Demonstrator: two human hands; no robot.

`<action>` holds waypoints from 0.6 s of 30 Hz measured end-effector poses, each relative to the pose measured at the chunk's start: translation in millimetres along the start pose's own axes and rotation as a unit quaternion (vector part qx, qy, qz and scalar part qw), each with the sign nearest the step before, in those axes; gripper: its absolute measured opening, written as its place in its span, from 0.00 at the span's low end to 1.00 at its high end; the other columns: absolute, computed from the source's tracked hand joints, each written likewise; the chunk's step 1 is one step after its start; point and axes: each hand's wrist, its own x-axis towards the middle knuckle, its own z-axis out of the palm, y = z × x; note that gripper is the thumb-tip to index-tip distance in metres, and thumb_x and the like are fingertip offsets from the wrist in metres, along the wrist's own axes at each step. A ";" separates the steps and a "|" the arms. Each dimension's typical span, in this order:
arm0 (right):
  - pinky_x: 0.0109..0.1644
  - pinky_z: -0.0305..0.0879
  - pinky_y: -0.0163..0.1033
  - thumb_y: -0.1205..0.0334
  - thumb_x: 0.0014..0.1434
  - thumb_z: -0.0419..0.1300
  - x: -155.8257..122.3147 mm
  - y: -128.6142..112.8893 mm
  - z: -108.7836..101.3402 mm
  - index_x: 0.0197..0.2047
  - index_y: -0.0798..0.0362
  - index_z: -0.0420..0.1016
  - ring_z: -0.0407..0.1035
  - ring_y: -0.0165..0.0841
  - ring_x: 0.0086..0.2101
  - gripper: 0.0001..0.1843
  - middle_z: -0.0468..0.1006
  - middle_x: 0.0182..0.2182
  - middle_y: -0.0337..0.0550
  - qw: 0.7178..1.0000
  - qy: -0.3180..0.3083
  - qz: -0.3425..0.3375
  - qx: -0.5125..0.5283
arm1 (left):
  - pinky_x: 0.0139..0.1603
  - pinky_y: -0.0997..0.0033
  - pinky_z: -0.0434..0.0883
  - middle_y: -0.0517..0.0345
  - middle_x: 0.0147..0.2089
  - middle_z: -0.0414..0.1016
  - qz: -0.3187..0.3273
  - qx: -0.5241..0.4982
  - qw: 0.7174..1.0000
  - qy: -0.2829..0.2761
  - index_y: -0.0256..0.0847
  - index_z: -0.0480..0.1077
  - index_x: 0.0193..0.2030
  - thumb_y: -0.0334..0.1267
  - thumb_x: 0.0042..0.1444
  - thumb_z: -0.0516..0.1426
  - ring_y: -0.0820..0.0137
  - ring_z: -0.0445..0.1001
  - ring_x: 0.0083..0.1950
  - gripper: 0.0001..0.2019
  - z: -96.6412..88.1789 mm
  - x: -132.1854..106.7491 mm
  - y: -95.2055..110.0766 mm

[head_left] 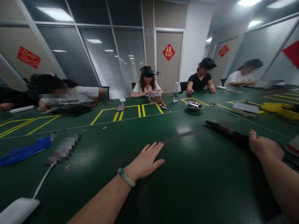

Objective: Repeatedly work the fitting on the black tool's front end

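Note:
My left hand (147, 160) lies flat on the dark green table (187, 174), fingers stretched out and together, holding nothing. A pale green bangle (126, 177) sits on that wrist. My right hand (263, 146) is closed round the handle end of a long dark tool (221, 129), which looks like an electric screwdriver. The tool lies low over the table and points away to the left.
A steel bowl (194, 106) stands beyond the tool, a water bottle (176, 92) behind it. A blue cloth (23, 152), a white cable and a white block (17, 210) lie at the left. Several other people work at the far side. Yellow lines mark the table.

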 end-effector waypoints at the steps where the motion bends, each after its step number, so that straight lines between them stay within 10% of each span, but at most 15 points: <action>1: 0.36 0.55 0.54 0.36 0.58 0.37 1.0 0.6 0.9 0.52 0.56 0.76 0.66 0.56 0.48 0.40 0.71 0.45 0.75 1.000 0.003 0.001 0.000 | 0.70 0.58 0.43 0.59 0.73 0.38 0.000 0.001 1.000 0.001 0.50 0.32 0.72 0.56 0.66 0.39 0.67 0.39 0.73 0.31 -0.4 -0.1 0.4; 11: 0.39 0.57 0.53 0.42 0.59 0.38 -26.2 -7.4 -2.0 0.52 0.59 0.76 0.65 0.54 0.51 0.38 0.69 0.49 0.74 0.999 -0.024 -0.023 -0.020 | 0.70 0.55 0.45 0.55 0.73 0.39 -0.015 -0.023 0.999 0.018 0.49 0.29 0.71 0.59 0.65 0.39 0.63 0.40 0.73 0.35 -1.6 -0.1 2.4; 18: 0.39 0.64 0.47 0.39 0.63 0.30 -160.0 -96.4 0.7 0.34 0.52 0.77 0.72 0.48 0.39 0.39 0.77 0.37 0.57 0.963 -0.117 -0.241 -0.025 | 0.71 0.55 0.44 0.54 0.74 0.33 -0.006 0.010 0.994 0.112 0.48 0.30 0.72 0.59 0.62 0.46 0.62 0.36 0.73 0.39 -9.8 1.9 13.4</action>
